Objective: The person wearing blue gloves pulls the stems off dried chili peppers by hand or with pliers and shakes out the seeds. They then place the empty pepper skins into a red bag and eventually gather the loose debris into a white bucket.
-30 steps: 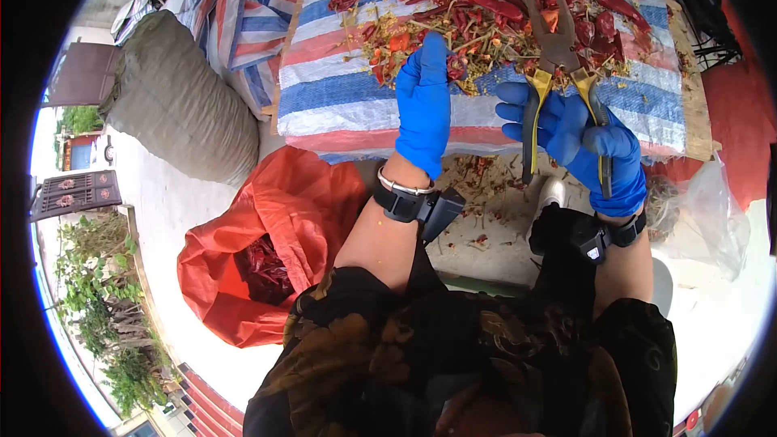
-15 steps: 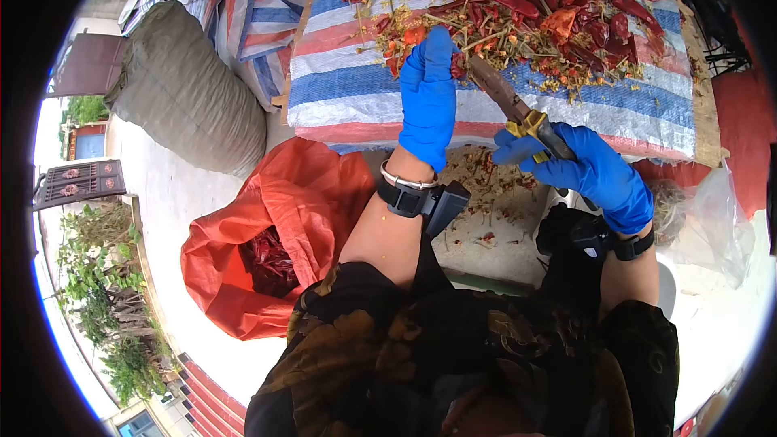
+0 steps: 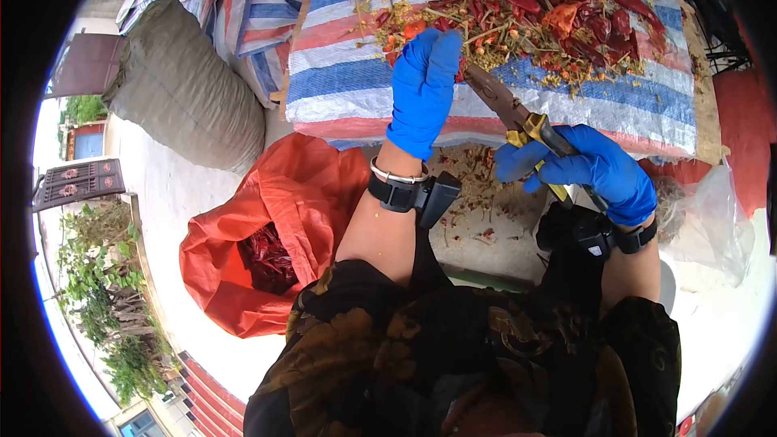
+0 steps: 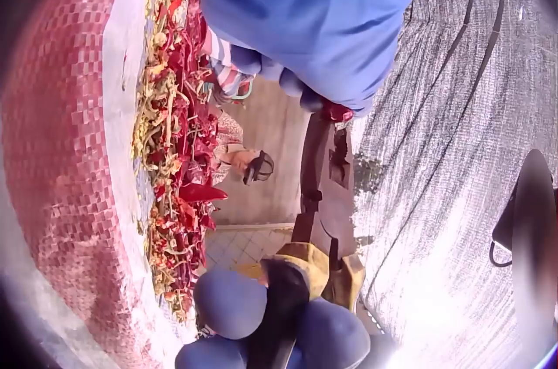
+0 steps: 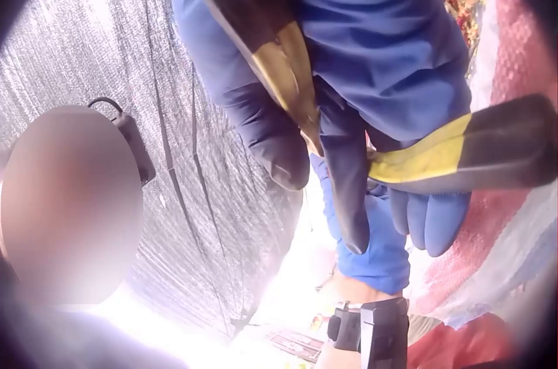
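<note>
Gripping the yellow-handled shears [image 3: 522,120] in the right hand [image 3: 595,171], fingers wrapped round both handles and squeezed close, blades nearly together and angled up toward the chili pile [image 3: 534,0]. Pinching something small and red at the near edge of that pile with the left hand [image 3: 421,89], fingertips curled down, most likely one dried chili held steady so the blade tip can reach its stem. Lying just beside the left fingertips, the blade tip, touching or nearly so; impossible to tell which from the head view.

Spread across the striped tarp [image 3: 348,73] on the bench, the chili pile, with yellow-green stems and seeds gathered along its near edge, probably the trimmings. Gaping open below and left of the pile, on the ground, a red sack [image 3: 243,259] with dark chilies inside, placed handily under the bench edge. Farther left of the pile, a filled grey sack [image 3: 178,97].

Hidden under the left glove, the pinched piece, save a red speck in the left wrist view. Blurred and cropped in the right wrist view, the handles [image 5: 288,73], only black-and-yellow grips showing between blue fingers. Unreadable in that same view, a smeared pale patch at left. Cut off at the top of the head view, the far side of the pile.
</note>
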Demonstrator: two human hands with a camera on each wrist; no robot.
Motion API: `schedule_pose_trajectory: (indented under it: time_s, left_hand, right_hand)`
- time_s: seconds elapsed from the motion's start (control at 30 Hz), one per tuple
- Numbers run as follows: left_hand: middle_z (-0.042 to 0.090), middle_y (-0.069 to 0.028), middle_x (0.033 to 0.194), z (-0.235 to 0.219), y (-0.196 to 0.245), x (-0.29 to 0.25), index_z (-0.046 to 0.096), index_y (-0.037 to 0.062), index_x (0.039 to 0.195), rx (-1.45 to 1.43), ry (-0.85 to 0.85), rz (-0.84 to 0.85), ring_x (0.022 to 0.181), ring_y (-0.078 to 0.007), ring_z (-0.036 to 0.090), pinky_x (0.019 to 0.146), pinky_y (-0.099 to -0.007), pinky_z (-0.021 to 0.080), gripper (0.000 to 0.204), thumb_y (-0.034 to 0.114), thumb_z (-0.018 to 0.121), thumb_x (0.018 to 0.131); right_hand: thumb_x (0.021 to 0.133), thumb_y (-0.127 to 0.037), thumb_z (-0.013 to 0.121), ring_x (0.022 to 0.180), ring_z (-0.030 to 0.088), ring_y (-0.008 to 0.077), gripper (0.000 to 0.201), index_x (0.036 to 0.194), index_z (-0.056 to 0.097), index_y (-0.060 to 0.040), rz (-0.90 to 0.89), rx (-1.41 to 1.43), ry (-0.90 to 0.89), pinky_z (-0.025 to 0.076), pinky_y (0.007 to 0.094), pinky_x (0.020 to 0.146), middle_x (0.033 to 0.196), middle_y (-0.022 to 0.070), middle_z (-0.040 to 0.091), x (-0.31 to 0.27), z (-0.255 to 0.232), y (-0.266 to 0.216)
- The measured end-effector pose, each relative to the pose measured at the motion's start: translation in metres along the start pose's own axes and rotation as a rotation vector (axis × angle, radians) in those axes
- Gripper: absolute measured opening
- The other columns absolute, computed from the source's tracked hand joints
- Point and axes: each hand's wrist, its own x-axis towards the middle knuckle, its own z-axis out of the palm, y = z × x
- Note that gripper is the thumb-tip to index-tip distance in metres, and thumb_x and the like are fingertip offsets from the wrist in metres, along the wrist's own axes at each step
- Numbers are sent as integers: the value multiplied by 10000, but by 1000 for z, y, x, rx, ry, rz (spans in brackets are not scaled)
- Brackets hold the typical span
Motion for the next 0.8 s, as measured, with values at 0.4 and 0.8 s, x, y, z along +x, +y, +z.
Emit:
schedule_pose_trajectory:
  time_s: [0.4, 0.8]
  left_hand:
    - [469, -85, 653, -4, -1, 5, 528, 36, 744, 319, -190, 305, 588, -248, 443, 555, -329, 390, 197, 207, 596, 816]
    - [521, -54, 703, -15, -3, 9, 616, 67, 915, 512, -478, 319, 620, -167, 488, 579, -271, 396, 130, 151, 562, 832]
  right_hand:
    - [817, -100, 576, 921, 578, 204, 347, 1123, 501, 46, 7, 91, -25, 477, 292, 752, 1002, 127, 598, -8, -9, 9]
    - [831, -157, 568, 782, 592, 149, 261, 1006, 576, 37, -25, 42, 60, 468, 258, 704, 890, 102, 632, -9, -2, 7]
